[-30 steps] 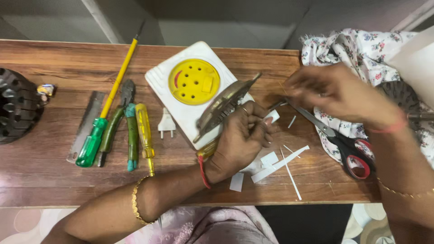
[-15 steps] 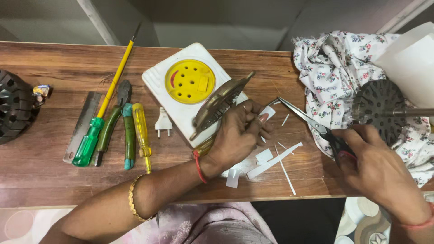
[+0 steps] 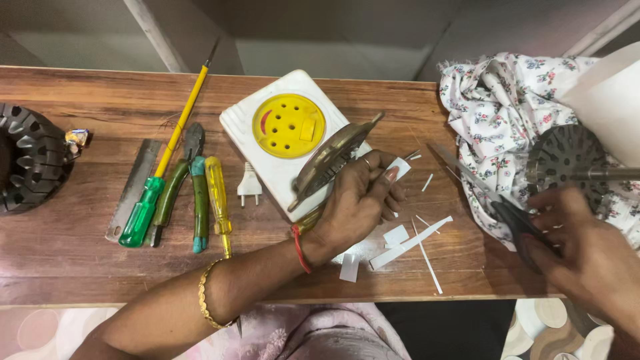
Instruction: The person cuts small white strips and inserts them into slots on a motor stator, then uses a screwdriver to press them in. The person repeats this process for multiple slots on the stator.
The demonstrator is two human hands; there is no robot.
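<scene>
We see our left hand at the middle of the wooden table, closed around a curved metal piece that slants from lower left to upper right over the near corner of a white box with a round yellow face; a small white strip sits at the fingertips of that hand; our right hand is at the near right edge, gripping the handles of dark scissors, whose blades point up and left across a flowered cloth; on the cloth rests a round perforated metal disc on a shaft, touching the far side of the right hand; white paper scraps lie on the table between the two hands, just near of the left one; a small white plug lies just left of the box; further left lie a yellow screwdriver, green-handled pliers, a long yellow-shafted screwdriver with a green handle and a flat metal file, side by side; a dark ribbed round part sits at the far left edge, with a small wrapped sweet touching its right side.
</scene>
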